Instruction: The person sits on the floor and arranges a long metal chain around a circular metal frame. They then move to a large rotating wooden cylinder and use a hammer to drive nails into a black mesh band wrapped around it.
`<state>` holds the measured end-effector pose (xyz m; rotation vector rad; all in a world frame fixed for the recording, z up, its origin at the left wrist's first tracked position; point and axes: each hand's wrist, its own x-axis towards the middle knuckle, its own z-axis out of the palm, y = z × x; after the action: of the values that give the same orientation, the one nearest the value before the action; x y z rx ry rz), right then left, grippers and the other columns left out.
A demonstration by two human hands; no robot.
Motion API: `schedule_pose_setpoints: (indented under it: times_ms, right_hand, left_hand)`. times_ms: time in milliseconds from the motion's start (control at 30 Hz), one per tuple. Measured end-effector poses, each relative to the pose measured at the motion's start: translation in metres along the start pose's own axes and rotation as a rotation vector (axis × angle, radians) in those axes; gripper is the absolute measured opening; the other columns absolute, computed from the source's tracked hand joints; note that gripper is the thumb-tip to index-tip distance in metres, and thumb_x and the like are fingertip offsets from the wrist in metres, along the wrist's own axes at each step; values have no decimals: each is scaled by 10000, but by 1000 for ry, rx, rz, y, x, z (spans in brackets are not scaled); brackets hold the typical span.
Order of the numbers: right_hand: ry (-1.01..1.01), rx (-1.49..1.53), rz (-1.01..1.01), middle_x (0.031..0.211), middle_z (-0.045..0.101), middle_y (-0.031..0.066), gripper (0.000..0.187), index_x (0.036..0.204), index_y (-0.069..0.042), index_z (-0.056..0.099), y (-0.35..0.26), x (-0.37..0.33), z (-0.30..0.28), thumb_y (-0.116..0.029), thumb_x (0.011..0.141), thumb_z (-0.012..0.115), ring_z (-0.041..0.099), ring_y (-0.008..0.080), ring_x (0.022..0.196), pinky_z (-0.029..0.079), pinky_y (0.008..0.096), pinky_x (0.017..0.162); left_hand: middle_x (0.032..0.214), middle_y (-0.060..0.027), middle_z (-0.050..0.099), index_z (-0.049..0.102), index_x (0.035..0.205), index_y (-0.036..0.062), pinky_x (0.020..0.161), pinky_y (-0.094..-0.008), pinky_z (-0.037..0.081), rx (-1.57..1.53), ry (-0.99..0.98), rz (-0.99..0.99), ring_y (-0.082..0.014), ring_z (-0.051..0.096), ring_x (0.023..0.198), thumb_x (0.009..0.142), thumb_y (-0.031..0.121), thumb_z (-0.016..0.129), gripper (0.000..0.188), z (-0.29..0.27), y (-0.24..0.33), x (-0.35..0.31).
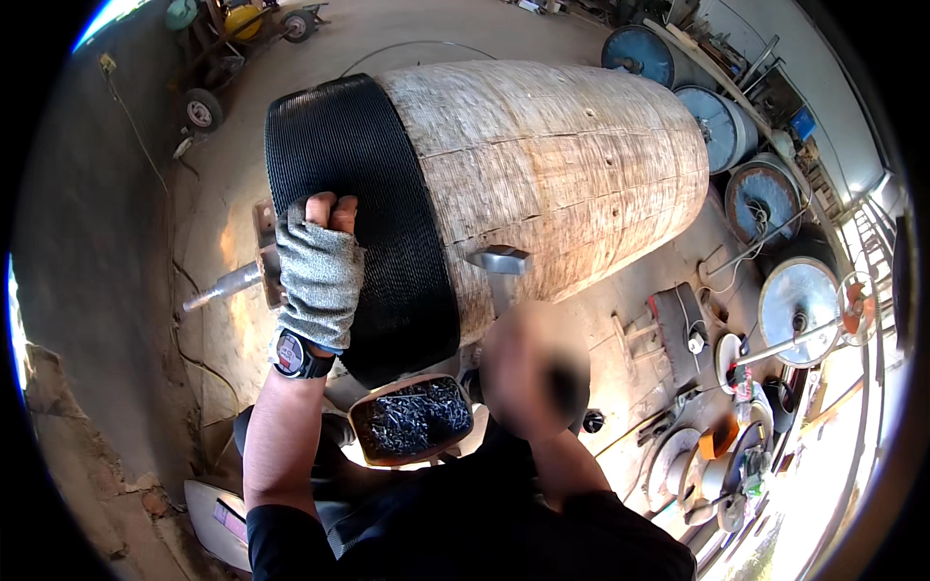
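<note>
A large wooden drum lies on its side ahead of me, its left end wrapped in ridged black cord or strip. My left hand, in a grey glove with bare fingertips, rests on the black wrapping near the drum's left end. Its fingers are curled together, and whatever they may hold is hidden. My right hand is blurred, but a hammer rises from it, the metal head over the bare wood just right of the wrapping. Close below the drum sits an open container of many small nails.
A metal shaft sticks out from the drum's left end. Several metal drums line the right side, with spools nearer me. A dark wall runs along the left, and a wheeled machine stands at the back left.
</note>
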<state>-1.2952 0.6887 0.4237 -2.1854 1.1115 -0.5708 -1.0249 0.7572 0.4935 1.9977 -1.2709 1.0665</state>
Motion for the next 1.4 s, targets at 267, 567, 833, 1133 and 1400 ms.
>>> schedule_pose_setpoints:
  times_ms: [267, 567, 833, 1133, 1400]
  right_hand:
    - [-175, 1081, 328, 599, 426, -20, 376, 927, -96, 433, 20, -21, 29, -455, 1035, 461, 396, 77, 424, 327, 240, 382]
    - [123, 517, -136, 652, 501, 177, 212, 967, 4, 493, 37, -44, 21, -161, 970, 626, 562, 325, 572, 415, 381, 526]
    - [363, 243, -353, 744, 594, 212, 180, 1043, -8, 518, 39, -34, 5, -93, 936, 635, 610, 431, 664, 475, 451, 545]
    - [276, 137, -314, 734, 612, 214, 195, 1080, -20, 486, 35, -25, -2, -163, 979, 573, 621, 424, 617, 480, 493, 522]
    - [263, 80, -309, 644, 583, 203, 210, 994, -10, 485, 27, -25, -5, -187, 967, 593, 607, 419, 554, 473, 484, 473]
  left_hand:
    - [905, -100, 580, 651, 1168, 109, 655, -360, 502, 49, 44, 52, -250, 582, 732, 749, -96, 610, 468, -14, 19, 13]
    - [884, -69, 645, 451, 1405, 64, 732, -354, 521, -561, -78, -39, -229, 631, 789, 745, -107, 669, 716, -5, 114, -68]
    - [801, -67, 650, 415, 1422, 40, 668, -348, 531, -456, -143, -58, -238, 640, 714, 728, -93, 696, 760, 3, 120, -67]
    - [736, -59, 606, 360, 1425, -13, 583, -354, 513, -445, -206, -209, -237, 612, 649, 668, -29, 754, 853, 10, 135, -57]
    - [839, -82, 609, 291, 1453, -37, 656, -377, 517, -326, -198, -165, -256, 608, 726, 685, -9, 762, 902, 8, 134, -57]
